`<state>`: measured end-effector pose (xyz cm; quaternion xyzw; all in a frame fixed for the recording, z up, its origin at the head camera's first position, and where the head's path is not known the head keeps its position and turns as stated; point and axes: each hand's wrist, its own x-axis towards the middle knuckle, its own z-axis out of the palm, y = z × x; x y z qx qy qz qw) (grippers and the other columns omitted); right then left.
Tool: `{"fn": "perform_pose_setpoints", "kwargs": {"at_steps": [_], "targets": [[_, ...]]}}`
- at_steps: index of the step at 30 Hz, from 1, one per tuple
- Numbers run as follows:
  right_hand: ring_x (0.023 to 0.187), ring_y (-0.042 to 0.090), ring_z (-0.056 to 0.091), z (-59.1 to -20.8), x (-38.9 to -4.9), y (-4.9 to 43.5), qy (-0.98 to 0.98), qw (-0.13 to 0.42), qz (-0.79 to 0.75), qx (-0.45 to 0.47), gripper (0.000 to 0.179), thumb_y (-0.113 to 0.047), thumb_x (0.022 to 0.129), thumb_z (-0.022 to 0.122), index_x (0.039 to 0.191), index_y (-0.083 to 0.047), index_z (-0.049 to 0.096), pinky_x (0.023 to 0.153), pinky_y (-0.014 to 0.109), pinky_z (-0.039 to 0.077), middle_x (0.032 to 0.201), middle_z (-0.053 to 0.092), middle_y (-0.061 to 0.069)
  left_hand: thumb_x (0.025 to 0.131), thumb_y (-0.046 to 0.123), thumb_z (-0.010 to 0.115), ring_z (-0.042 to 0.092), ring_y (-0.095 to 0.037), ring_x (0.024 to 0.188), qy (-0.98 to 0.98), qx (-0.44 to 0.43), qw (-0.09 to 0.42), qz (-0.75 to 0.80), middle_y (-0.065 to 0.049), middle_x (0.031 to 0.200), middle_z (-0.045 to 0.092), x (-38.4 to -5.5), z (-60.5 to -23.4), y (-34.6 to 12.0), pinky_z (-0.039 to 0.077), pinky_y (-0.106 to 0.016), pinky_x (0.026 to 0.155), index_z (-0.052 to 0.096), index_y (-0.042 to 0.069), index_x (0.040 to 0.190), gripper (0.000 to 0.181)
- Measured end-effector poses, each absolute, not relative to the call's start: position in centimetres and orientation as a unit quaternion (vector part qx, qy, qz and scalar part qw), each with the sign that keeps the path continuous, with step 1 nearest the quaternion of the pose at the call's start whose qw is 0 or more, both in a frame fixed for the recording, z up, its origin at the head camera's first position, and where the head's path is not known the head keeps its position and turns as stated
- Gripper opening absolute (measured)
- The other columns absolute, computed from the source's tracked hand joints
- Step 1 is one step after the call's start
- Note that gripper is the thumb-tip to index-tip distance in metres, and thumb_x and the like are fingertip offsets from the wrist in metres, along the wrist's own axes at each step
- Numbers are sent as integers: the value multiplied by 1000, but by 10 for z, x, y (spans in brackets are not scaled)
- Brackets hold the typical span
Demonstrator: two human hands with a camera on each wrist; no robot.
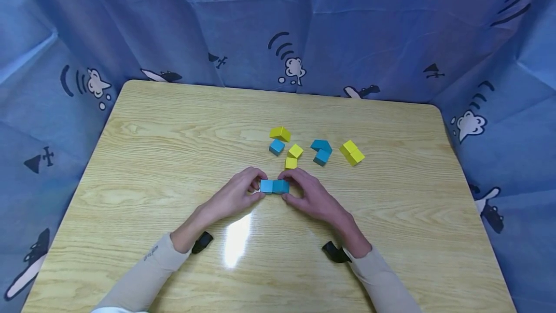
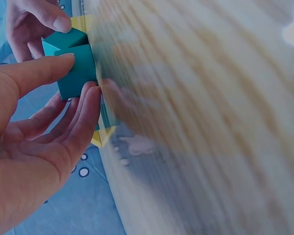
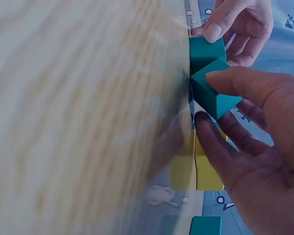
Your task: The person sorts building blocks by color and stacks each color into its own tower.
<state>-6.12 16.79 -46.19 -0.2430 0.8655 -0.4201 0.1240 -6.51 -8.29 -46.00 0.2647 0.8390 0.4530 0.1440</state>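
Observation:
Near the middle of the table, two blue blocks sit side by side between the hands. My left hand [image 1: 234, 191] pinches the left one, a blue cube [image 2: 80, 73], with its thumb on the near face. The right one, a blue prism-shaped block [image 3: 213, 87] with a slanted face, is between the thumb and fingers of my right hand [image 1: 312, 196]. In the right wrist view the prism stands at an angle to the cube, their edges close together. Just beyond the right fingertips lies a yellow cube [image 1: 291, 163], with another yellow cube [image 1: 296, 150] behind it.
Farther back lie a yellow wedge-topped block [image 1: 280, 133] and a blue cube [image 1: 276, 147]. To the right are a blue angled block [image 1: 320, 145], a blue cube [image 1: 322, 158] and a pair of yellow blocks [image 1: 352, 152]. A patterned blue curtain [image 1: 260, 37] borders the wooden table [image 1: 173, 124].

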Motion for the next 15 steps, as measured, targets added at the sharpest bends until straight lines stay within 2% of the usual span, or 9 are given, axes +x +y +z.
{"fn": "perform_pose_setpoints", "kwargs": {"at_steps": [6, 15], "targets": [[109, 21, 58, -463, -63, 163, 875, 136, -409, -222, 33, -3, 90, 79, 117, -9, 62, 100, 44, 49, 114, 65, 1, 92, -1, 74, 62, -22, 96, 839, 264, 143, 453, -9, 110, 62, -65, -459, -82, 56, -36, 83, 60, -2, 124, 35], [104, 22, 60, -459, -63, 157, 887, 140, -395, -194, 34, -4, 89, 81, 116, -8, 61, 94, 42, 52, 112, 65, 5, 92, -1, 74, 61, -22, 95, 841, 261, 143, 452, -8, 110, 61, -65, -458, -81, 56, -36, 83, 60, -2, 124, 35]]}}
